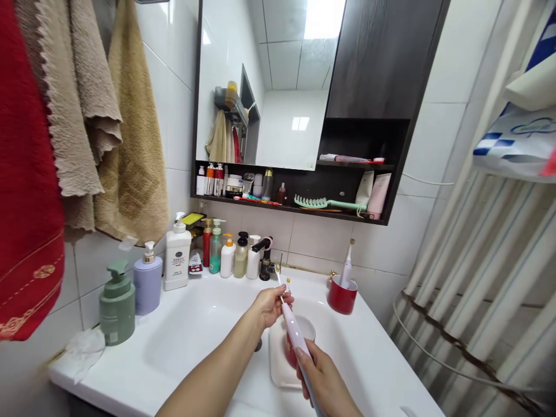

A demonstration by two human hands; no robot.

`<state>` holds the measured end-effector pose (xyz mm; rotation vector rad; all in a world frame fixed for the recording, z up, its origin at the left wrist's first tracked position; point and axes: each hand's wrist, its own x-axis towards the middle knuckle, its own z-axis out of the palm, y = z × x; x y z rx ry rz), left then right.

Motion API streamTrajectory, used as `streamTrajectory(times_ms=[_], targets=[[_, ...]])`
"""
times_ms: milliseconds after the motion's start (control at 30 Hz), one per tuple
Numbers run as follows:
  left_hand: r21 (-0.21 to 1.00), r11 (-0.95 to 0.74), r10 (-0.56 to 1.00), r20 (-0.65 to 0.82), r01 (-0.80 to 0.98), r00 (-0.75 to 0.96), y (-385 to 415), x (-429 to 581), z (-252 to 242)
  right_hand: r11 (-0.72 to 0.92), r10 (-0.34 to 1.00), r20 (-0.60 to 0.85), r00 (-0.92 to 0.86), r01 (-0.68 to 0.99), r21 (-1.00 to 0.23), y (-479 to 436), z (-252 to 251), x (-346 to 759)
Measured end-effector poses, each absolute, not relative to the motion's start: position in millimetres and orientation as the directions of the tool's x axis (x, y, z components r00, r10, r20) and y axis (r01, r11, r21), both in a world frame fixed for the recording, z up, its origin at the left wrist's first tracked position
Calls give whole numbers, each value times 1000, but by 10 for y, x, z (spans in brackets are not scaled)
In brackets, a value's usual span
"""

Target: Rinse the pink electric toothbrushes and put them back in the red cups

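Over the sink point(182, 341) I hold a pale pink electric toothbrush point(293, 325), tilted with its head pointing up and away. My right hand point(319, 373) is wrapped round the lower handle. The fingers of my left hand point(270, 304) are closed at the slim neck, just below the brush head. Beneath the toothbrush a red cup point(292, 351) stands on a whitish tray point(278, 370) in the basin; the toothbrush and my right hand partly hide it. A black faucet point(264, 267) is just beyond the brush head.
Pump bottles point(177, 258) line the back and left of the counter. At right, a red holder point(342, 296) has another electric toothbrush point(346, 269) in it. A mirror cabinet point(256, 168) hangs above, towels point(130, 133) at left, a radiator point(469, 278) at right.
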<state>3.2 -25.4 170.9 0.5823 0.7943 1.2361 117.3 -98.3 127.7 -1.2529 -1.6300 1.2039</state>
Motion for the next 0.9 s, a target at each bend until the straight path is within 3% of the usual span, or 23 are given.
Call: streamTrajectory(times_ms=[400, 567, 900], targets=[[746, 154, 988, -131, -648, 85, -467, -18, 1742, 43, 981, 1, -195, 214, -976, -1124, 1283, 1025], [771, 155, 988, -136, -617, 78, -467, -24, 1722, 103, 985, 68, -159, 220, -970, -1118, 1319, 994], [839, 169, 985, -127, -517, 116, -419, -53, 1656, 45, 978, 17, -208, 135, -990, -1113, 1342, 983]])
